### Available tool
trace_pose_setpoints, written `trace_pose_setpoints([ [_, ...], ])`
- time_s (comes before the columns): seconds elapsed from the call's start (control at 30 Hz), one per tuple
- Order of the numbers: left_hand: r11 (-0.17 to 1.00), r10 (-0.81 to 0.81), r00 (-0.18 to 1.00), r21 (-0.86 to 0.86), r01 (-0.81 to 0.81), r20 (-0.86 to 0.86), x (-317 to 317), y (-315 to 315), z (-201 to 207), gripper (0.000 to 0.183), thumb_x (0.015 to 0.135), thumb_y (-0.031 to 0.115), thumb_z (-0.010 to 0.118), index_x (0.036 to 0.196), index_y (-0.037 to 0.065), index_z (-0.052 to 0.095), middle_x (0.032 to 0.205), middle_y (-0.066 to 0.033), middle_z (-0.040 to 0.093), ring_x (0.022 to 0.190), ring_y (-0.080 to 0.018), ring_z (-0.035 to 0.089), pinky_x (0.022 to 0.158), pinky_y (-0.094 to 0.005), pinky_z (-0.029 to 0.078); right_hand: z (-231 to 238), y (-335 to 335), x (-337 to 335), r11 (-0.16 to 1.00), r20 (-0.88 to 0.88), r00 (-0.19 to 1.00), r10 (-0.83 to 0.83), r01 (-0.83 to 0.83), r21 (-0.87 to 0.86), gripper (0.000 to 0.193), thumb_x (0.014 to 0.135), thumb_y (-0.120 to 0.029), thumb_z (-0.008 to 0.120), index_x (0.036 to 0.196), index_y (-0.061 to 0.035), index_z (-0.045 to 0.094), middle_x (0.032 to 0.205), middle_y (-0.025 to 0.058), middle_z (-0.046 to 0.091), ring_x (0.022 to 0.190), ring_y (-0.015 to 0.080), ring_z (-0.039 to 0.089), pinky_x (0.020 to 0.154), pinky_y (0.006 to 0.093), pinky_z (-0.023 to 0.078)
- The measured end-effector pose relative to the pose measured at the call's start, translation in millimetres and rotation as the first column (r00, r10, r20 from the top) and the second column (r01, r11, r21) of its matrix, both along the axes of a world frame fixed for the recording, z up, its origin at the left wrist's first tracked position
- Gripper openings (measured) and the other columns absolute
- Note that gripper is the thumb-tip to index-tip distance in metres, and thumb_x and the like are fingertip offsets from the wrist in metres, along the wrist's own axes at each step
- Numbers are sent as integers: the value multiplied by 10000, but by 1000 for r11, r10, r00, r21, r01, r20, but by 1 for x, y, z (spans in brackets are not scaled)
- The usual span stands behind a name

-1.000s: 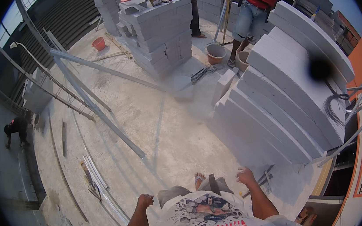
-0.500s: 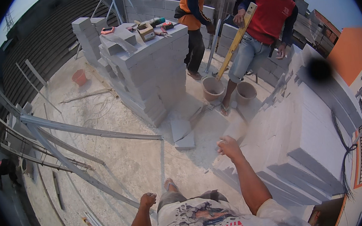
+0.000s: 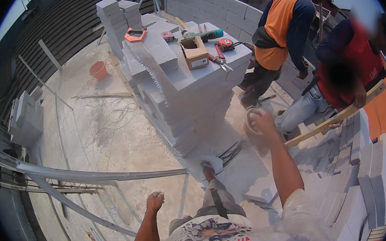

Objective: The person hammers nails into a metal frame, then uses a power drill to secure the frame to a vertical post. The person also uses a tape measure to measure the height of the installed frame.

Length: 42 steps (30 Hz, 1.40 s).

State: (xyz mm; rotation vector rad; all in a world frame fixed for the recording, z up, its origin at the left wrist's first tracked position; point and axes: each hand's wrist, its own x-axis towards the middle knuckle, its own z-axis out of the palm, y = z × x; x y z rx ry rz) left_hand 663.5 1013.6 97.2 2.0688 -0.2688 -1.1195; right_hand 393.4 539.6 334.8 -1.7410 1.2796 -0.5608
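Note:
My left hand hangs low over the concrete floor, fingers curled in, with nothing seen in it. My right hand is stretched forward, its fingers loosely curled; it overlaps a bucket in the picture, and I cannot tell whether they touch. Ahead stands a tall stack of pale blocks. On top lie a handsaw with an orange handle, an open cardboard box, a green drill, a red tape measure and red-handled pliers.
At right, a person in a red vest bends with a long yellow level; another in an orange vest stands behind. Piled blocks line the right side. A metal bar crosses at left. A red bucket stands farther back.
I have moved nearer the block stack, one foot stepping forward. My right hand is farther forward. The person in red has bent down and the level has swung from steep to nearly flat.

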Motion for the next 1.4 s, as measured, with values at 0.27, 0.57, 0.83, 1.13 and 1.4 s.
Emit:
trace_pose_setpoints([
  [0.27, 892, -229, 970, 383, 241, -77, -52, -48, 69, 475, 839, 454, 646, 1142, 90, 694, 1107, -183, 684, 1056, -324, 641, 913, -372, 490, 36, -322, 207, 835, -334, 942, -19, -168, -523, 808, 780, -497, 703, 1317, 62, 477, 1229, 334, 569, 1129, 412, 595, 966, 442, 447],
  [0.57, 971, -14, 999, 240, 4, 39, -14, -162, 131, 476, 876, 439, 619, 1175, 71, 666, 1109, -185, 681, 1040, -318, 649, 904, -365, 493, 42, -334, 261, 911, -582, 813, 0, -240, -335, 880, 694, -512, 702, 1323, 30, 410, 1210, 335, 580, 1142, 451, 573, 968, 457, 453],
  [0.83, 961, -127, 990, 255, 110, 52, -11, -114, 110, 486, 882, 463, 602, 1160, 71, 674, 1122, -184, 677, 1050, -326, 641, 916, -384, 487, 57, -346, 169, 996, 62, 998, -29, 24, 88, 484, 794, -514, 629, 1063, -111, 608, 802, 51, 589, 529, 145, 528, 481, 274, 438],
  [1.13, 985, -173, 980, -1, 174, 96, 7, -9, 113, 650, 826, 468, 673, 1346, 108, 520, 1203, -178, 635, 1114, -329, 603, 954, -403, 464, -39, -36, 0, 779, 138, 906, -400, 257, 572, 539, 759, -631, 625, 1034, -169, 593, 859, 41, 568, 633, 191, 539, 499, 294, 466],
  [1.4, 852, -379, 881, -264, 451, 281, -16, 128, 177, 927, 783, 580, 694, 1480, 87, 334, 1435, -252, 402, 1346, -382, 381, 1119, -446, 305, -95, 340, 52, 273, 205, 906, 371, -317, 908, 471, 837, -492, 627, 1098, -101, 649, 860, 78, 669, 544, 201, 594, 442, 309, 492],
])
